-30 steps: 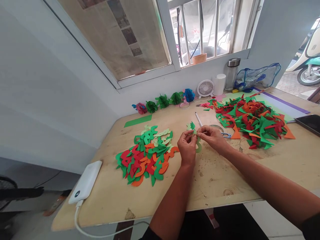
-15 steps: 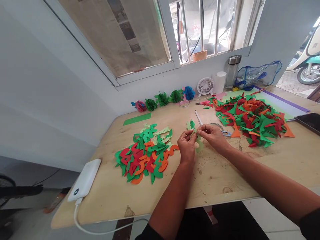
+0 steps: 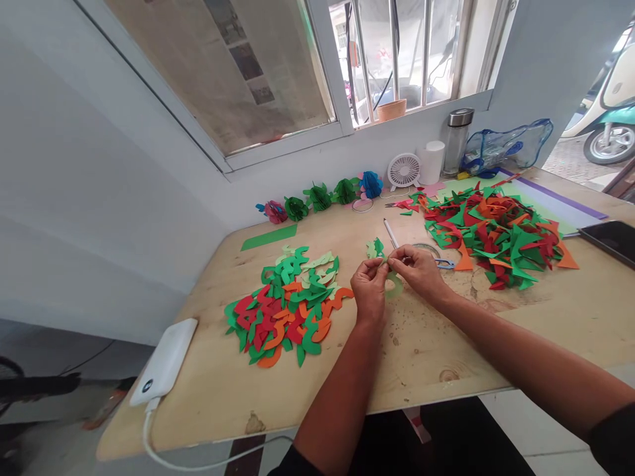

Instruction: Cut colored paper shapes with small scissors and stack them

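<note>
My left hand (image 3: 368, 291) and right hand (image 3: 419, 270) are both pinching a light green paper cut-out (image 3: 394, 287) between fingers and thumbs, just above the wooden surface (image 3: 426, 370). It's between a heap of curvy paper shapes (image 3: 282, 317) and a pile of paper triangles (image 3: 496, 238), with blue-handled scissors (image 3: 445, 264) right by my right hand.

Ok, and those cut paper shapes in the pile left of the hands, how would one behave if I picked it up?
Each of the cut paper shapes is probably very light, being thin coloured paper. The narrow curved ones would likely flex easily. Overlapped as they lie, pushing one may shift its neighbours.
</note>
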Available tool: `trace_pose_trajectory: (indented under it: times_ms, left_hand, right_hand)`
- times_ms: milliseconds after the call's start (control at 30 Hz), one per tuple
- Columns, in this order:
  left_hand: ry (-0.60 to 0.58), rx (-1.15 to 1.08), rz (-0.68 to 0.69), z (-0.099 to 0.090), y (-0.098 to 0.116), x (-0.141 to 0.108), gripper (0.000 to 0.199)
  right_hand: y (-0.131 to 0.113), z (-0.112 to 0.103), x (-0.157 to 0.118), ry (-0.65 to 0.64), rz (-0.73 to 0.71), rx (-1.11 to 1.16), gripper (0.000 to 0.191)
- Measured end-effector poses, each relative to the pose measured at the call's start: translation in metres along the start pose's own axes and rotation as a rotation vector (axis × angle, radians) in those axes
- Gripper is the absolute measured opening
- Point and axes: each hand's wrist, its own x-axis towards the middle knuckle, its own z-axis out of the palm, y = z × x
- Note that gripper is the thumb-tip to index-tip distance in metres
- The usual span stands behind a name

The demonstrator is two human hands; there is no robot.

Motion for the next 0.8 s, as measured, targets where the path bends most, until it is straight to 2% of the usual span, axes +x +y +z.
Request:
trace_pose_trajectory:
  times_ms: [300, 533, 800]
  left_hand:
    - [0.024, -0.001, 0.017, 0.0006, -0.0012, 0.0020, 0.033]
    - [0.024, 0.088, 0.027, -0.0001, 0.0024, 0.0028, 0.029]
    - [0.030, 0.113, 0.054, -0.0004, 0.0047, 0.0018, 0.021]
  right_hand:
    - [-0.0009, -0.0009, -0.0014, 0.007, -0.100, -0.146, 0.016]
    - [-0.0012, -0.0015, -0.0034, -0.027, -0.170, -0.258, 0.013]
    - [-0.0047, -0.0011, -0.0062, -0.003, -0.225, -0.368, 0.014]
